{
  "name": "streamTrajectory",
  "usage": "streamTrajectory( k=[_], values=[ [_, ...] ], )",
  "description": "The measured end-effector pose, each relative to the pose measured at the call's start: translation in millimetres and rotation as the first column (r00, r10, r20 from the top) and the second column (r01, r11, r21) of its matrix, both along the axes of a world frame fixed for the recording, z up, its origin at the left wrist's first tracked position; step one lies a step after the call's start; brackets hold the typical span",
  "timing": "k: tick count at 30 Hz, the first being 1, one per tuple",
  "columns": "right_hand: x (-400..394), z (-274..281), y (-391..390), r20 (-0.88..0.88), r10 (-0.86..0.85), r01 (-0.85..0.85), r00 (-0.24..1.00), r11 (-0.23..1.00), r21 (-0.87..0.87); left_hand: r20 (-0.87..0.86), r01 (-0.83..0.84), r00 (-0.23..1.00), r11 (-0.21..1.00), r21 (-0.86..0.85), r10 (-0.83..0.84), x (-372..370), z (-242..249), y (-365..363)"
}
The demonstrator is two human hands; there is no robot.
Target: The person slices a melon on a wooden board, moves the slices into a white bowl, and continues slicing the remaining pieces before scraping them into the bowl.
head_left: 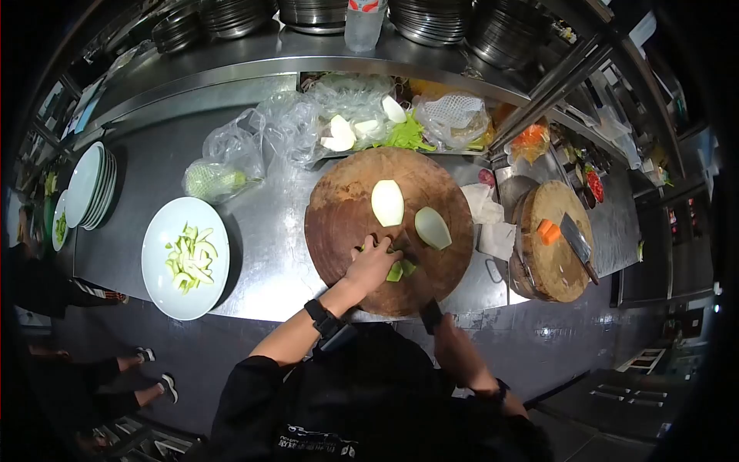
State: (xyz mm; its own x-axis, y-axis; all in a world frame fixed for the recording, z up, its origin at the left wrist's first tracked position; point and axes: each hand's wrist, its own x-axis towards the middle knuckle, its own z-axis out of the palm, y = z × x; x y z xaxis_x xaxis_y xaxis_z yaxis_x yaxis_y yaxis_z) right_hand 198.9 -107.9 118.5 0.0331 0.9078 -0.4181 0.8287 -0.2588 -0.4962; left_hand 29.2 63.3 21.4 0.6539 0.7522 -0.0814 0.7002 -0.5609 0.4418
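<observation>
Black shirt [369, 393], illegible lettering [314, 442], knife [431, 316] beyond

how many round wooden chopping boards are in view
2. The larger board lies beneath the person's left hand; the smaller board is at the picture's right, with orange pieces and a cleaver on it.
</observation>
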Motion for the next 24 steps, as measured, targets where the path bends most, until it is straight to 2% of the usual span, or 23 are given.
streamTrajectory(
  k=[2, 3, 5, 9, 11, 14, 15, 17, 18, 21, 23, 24],
  values=[
    [1.1, -39.0, -3.4, -0.044, 0.012, -0.007, 0.999, 0.992, 0.123, -0.008, 0.009, 1.0, 1.0, -0.01, -0.009, -1.1, -0.2, 0.4],
    [0.9, -28.6, 2.3, -0.044, 0.013, -0.008, 0.999, 0.992, 0.125, 0.004, 0.002, 1.0, 1.0, 0.0, -0.002, -1.2, -1.4, 2.5],
    [-2.1, 3.0, 11.5, -0.029, -0.023, 0.024, 0.999, 1.0, 0.015, 0.012, 0.016, 1.0, 1.0, 0.007, -0.016, -1.5, -2.2, 1.4],
    [-9.5, -14.6, 8.1, -0.053, -0.085, 0.084, 0.995, 0.996, -0.022, 0.014, 0.007, 1.0, 1.0, -0.03, -0.006, -5.1, -1.3, 1.7],
    [-11.2, -24.9, 13.7, -0.067, -0.088, 0.092, 0.994, 0.994, 0.054, -0.011, 0.009, 1.0, 1.0, -0.03, -0.009, -5.2, 0.0, 3.2],
    [-14.8, 19.0, 18.5, -0.078, -0.078, 0.078, 0.994, 0.997, -0.004, 0.064, 0.003, 0.998, 0.999, -0.05, 0.0, -8.6, 0.6, 4.9],
    [-15.1, 4.6, 16.8, -0.075, -0.076, 0.076, 0.994, 0.997, -0.007, 0.082, 0.0, 0.997, 0.999, -0.046, 0.004, -9.7, -3.7, 5.1],
    [-16.4, -37.0, 8.1, -0.084, -0.039, 0.05, 0.996, 0.99, 0.131, 0.102, -0.003, 0.995, 0.999, -0.046, 0.008, -12.3, -5.3, 3.3],
    [-15.3, -32.6, 15.2, -0.081, -0.037, 0.048, 0.996, 0.989, 0.138, 0.104, -0.002, 0.995, 0.998, -0.067, 0.009, -13.1, -1.3, 6.9],
    [-14.2, -7.5, 17.3, -0.022, -0.056, 0.057, 0.998, 0.996, 0.07, 0.137, 0.009, 0.991, 0.996, -0.09, 0.003, -13.8, -4.0, 8.0],
    [-22.3, 14.0, 13.9, 0.008, -0.074, 0.075, 0.997, 0.996, -0.04, 0.173, -0.01, 0.984, 0.995, -0.099, 0.027, -14.4, -10.2, 7.0],
    [-22.2, -0.9, 12.6, 0.011, -0.065, 0.066, 0.998, 0.997, -0.05, 0.178, -0.002, 0.984, 0.999, -0.043, 0.01, -15.8, -12.5, 7.3]
  ],
)
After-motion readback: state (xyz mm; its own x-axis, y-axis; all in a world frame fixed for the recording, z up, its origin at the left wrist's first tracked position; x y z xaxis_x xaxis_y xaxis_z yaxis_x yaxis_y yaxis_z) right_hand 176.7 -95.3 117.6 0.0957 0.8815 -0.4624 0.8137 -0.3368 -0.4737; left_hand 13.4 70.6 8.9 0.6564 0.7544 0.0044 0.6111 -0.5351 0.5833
